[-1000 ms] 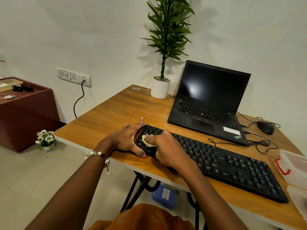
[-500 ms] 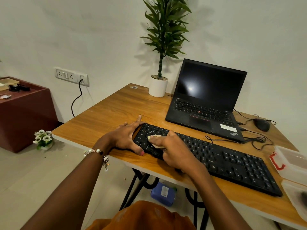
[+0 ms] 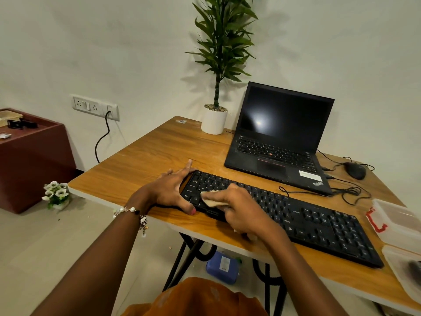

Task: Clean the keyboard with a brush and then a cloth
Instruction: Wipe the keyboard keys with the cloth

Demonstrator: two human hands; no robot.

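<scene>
A long black keyboard (image 3: 307, 215) lies slantwise near the front edge of the wooden table (image 3: 145, 160). My left hand (image 3: 170, 190) holds its left end, with the fingers spread along the far corner and the thumb at the near edge. My right hand (image 3: 241, 210) presses a small cream cloth (image 3: 210, 198) onto the left keys, its fingers curled over the cloth. Most of the cloth is hidden under that hand. No brush is clearly in view.
An open black laptop (image 3: 280, 137) stands behind the keyboard, beside a potted plant (image 3: 216, 115). A mouse (image 3: 354, 169) and tangled cables (image 3: 348, 192) lie at the right. Clear plastic containers (image 3: 396, 222) sit at the table's right edge. A brown cabinet (image 3: 29, 156) stands on the left.
My right hand has slid the cloth a little to the right and toward me across the left keys. My left hand stays on the keyboard's left end.
</scene>
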